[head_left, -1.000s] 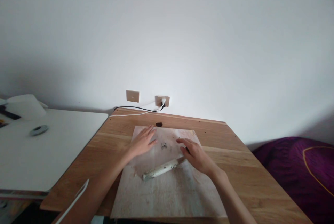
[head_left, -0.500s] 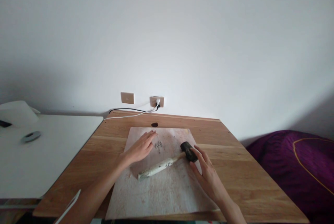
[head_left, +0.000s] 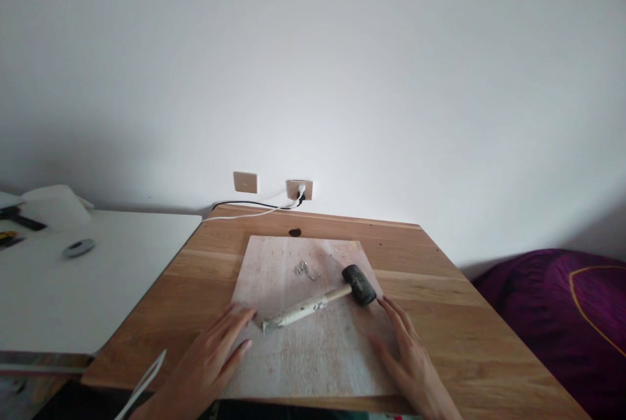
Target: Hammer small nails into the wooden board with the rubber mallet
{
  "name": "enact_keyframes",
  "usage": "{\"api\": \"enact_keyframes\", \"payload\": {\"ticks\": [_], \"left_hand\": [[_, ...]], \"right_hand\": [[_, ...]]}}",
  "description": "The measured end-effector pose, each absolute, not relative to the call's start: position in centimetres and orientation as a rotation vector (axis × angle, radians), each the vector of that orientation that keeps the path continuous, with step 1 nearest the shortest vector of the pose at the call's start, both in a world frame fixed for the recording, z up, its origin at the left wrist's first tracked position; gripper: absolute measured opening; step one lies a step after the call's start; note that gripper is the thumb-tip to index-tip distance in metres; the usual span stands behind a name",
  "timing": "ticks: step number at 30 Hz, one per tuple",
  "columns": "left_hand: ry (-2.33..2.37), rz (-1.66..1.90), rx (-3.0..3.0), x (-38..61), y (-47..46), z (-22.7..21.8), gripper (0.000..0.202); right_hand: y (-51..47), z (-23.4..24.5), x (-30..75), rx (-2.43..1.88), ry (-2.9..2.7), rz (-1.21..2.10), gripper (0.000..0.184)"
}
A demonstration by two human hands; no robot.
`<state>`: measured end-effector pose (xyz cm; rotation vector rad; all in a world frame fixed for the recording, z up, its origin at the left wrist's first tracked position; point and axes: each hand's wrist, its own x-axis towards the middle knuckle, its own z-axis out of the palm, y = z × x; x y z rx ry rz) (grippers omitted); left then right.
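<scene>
A mallet [head_left: 313,306] with a black rubber head and a paint-flecked white handle lies slantwise on a pale wooden board [head_left: 313,368]. Behind the handle, several small silver screws or nails [head_left: 304,269] sit in a loose cluster; which kind they are I cannot tell. My left hand [head_left: 215,351] rests at the board's left edge, fingers stretched out, near the handle's end and holding nothing. At the right edge is my right hand [head_left: 403,345], fingers spread, its fingertips close to the mallet head; I cannot tell if they touch it.
The board lies on a wooden table [head_left: 450,315]. A white table [head_left: 132,276] adjoins on the left, bearing a grey ring-shaped roll [head_left: 78,248]. Cables run to a wall socket [head_left: 299,190]. A purple beanbag-like cushion [head_left: 542,289] stands at the right.
My left hand has drawn back from beside the metal pieces to the board's left edge. My right hand has shifted slightly nearer me and to the right. Some metal pieces lie differently.
</scene>
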<state>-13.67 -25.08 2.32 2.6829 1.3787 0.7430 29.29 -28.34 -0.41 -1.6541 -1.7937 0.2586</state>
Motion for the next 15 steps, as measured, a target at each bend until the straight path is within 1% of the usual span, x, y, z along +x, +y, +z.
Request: {"api": "enact_keyframes", "payload": {"ticks": [4, 9, 12, 15], "left_hand": [[1.496, 0.751, 2.697, -14.5, -25.1, 2.1, 0.053], [1.543, 0.809, 2.68, -16.2, -24.0, 2.5, 0.05], [1.659, 0.87, 2.618, -17.5, -23.4, 2.6, 0.051], [1.794, 0.859, 2.562, -19.2, -23.2, 2.7, 0.05]], "right_hand": [[-28.3, 0.1, 27.4, -1.606, -1.797, 0.314, 0.057], [-27.5, -0.1, 23.5, -1.541, -1.773, 0.379, 0.055], [-26.7, -0.3, 21.1, -1.499, -1.777, 0.424, 0.053], [-25.9, -0.4, 18.7, -1.466, -1.776, 0.449, 0.052]]}}
